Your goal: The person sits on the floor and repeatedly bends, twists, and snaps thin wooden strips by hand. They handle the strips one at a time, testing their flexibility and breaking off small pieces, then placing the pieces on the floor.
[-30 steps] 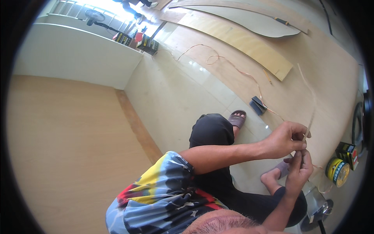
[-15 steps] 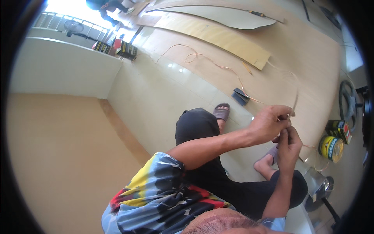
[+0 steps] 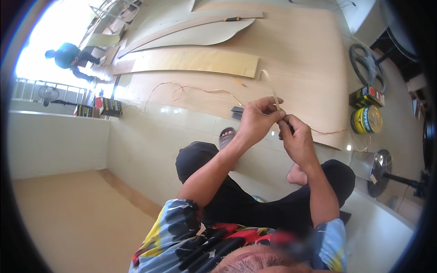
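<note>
My left hand (image 3: 260, 122) pinches a thin, pale, narrow strip (image 3: 271, 86), which rises between its fingers and curls over at the top. Close beside it, my right hand (image 3: 298, 139) is closed, its thumb and fingertips pressed together against the strip's lower end; the exact grip there is hidden by the fingers. Both hands are held above the edge of a large plywood sheet (image 3: 309, 77) on the floor. Just beyond my left hand lie a dark grey block (image 3: 236, 112) and a yellow pencil (image 3: 238, 82). A thin copper-coloured cord (image 3: 210, 90) snakes across the sheet.
A long yellowish board (image 3: 195, 63), a curved white sheet (image 3: 205, 38) and a tool with a black-orange handle (image 3: 232, 19) lie farther off. At right stand a yellow can (image 3: 366, 119), a dark box (image 3: 365, 96) and a round stand base (image 3: 382, 173). Another person (image 3: 68, 57) is far left.
The view has swung to the right, so the scene sits farther left. My hands remain together at the strip, whose upper part now shows more clearly, and more of the far-left person appears.
</note>
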The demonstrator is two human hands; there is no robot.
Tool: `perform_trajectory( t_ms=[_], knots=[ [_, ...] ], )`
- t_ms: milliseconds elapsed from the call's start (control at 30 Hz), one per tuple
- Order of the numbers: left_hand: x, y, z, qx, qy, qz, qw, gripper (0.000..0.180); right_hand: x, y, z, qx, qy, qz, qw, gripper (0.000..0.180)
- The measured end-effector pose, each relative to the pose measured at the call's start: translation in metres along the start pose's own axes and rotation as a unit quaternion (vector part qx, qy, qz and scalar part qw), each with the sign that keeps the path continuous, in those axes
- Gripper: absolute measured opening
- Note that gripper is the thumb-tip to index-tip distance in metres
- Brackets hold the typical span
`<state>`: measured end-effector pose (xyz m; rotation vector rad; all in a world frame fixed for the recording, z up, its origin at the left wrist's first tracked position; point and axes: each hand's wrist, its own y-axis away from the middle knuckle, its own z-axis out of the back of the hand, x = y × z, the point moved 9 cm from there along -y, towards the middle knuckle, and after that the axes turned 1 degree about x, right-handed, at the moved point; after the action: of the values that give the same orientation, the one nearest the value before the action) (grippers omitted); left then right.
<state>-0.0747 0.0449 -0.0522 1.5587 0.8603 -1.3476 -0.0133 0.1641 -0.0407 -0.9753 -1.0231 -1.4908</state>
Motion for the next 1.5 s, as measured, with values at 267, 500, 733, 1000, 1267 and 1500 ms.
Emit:
perform_trajectory(
  t_ms=[267, 500, 733, 1000, 1267, 1500],
  knots=[
    [-0.011, 0.004, -0.01, -0.045, -0.046, -0.022, 0.998, 0.024, 0.002, 0.003, 0.013, -0.034, 0.009, 0.039, 0.999, 0.013],
    [-0.004, 0.0, -0.013, -0.041, -0.045, 0.001, 0.998, 0.02, -0.004, 0.002, 0.013, -0.028, -0.005, 0.023, 0.999, 0.011],
    [-0.018, 0.006, -0.017, -0.038, -0.187, -0.091, 0.977, 0.019, -0.005, 0.003, 0.011, -0.038, 0.014, 0.029, 0.999, 0.01],
    [0.005, -0.004, -0.008, -0.022, -0.048, 0.008, 0.999, 0.027, -0.003, 0.004, 0.01, -0.025, -0.007, 0.036, 0.999, 0.012],
    [-0.001, 0.002, -0.015, -0.035, -0.082, -0.04, 0.995, 0.017, -0.013, 0.002, 0.014, -0.024, -0.006, -0.005, 1.0, 0.014],
    [-0.02, 0.006, -0.022, -0.027, -0.265, -0.14, 0.954, 0.013, -0.032, -0.003, 0.002, 0.013, -0.048, -0.042, 0.998, 0.02]
  ],
)
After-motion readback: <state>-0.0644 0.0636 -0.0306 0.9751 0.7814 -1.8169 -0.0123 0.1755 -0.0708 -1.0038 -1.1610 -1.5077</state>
